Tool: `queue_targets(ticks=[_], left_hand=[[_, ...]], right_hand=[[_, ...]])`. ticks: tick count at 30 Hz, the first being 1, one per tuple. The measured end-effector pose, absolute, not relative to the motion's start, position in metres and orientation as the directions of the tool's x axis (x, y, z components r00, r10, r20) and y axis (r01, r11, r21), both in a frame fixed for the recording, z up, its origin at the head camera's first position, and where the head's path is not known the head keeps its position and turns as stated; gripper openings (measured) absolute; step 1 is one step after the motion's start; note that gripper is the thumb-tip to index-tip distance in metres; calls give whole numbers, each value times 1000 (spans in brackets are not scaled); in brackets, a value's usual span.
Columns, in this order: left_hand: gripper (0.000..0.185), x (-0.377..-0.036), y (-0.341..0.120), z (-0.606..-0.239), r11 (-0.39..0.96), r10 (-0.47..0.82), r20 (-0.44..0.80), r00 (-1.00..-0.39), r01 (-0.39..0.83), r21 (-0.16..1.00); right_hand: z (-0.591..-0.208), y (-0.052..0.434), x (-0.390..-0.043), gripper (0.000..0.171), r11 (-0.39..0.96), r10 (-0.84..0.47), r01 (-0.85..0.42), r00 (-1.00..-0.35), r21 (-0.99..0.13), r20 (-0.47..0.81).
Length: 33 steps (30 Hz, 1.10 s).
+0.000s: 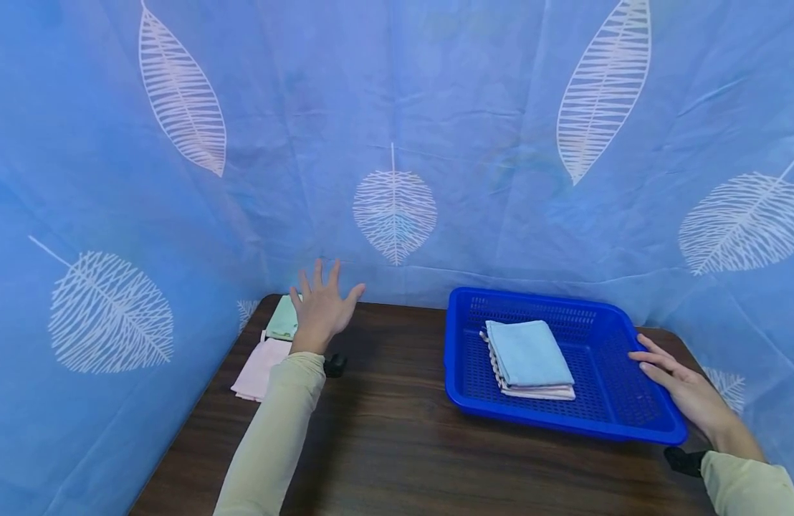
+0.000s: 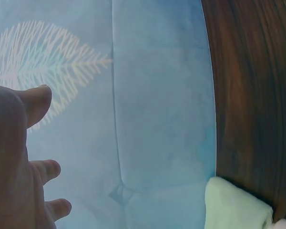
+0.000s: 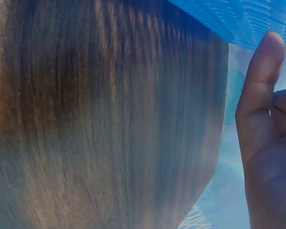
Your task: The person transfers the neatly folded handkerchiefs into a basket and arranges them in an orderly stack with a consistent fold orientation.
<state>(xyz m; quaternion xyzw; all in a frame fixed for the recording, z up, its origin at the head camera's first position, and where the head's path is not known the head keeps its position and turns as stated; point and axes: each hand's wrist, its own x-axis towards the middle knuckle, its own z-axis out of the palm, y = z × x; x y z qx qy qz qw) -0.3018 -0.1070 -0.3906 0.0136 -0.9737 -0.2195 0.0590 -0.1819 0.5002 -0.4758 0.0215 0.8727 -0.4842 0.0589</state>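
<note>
"Left grip (image 1: 321,308): fingers spread wide, nothing held, raised near the green cloth (image 1: 282,320)."

"And the right grip (image 1: 684,390)?"

"Fingers loosely extended at the blue basket's (image 1: 593,376) right rim (whether they press it, I cannot tell)."

"Contents?"

"Folded cloths (image 1: 529,355), light blue uppermost. Pink cloth (image 1: 261,369) lies beside the green, tabletop's (image 1: 397,451) left side."

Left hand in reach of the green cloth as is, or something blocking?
Likely yes: the left hand looks empty, fingers spread, close to the green cloth, and no object shows between them.
</note>
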Motion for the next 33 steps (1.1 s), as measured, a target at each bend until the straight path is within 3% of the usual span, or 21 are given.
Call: queue_targets(ticks=[16, 33], left_hand=[[84, -292, -156, -408, 891, -144, 92, -985, -89, 446], [83, -282, -201, -436, 863, -215, 16, -976, -183, 471]], right_hand=[[-474, 500, -180, 63, 605, -16, 90, -992, -791, -125], [-476, 503, -182, 62, 591, -22, 89, -992, -802, -126]])
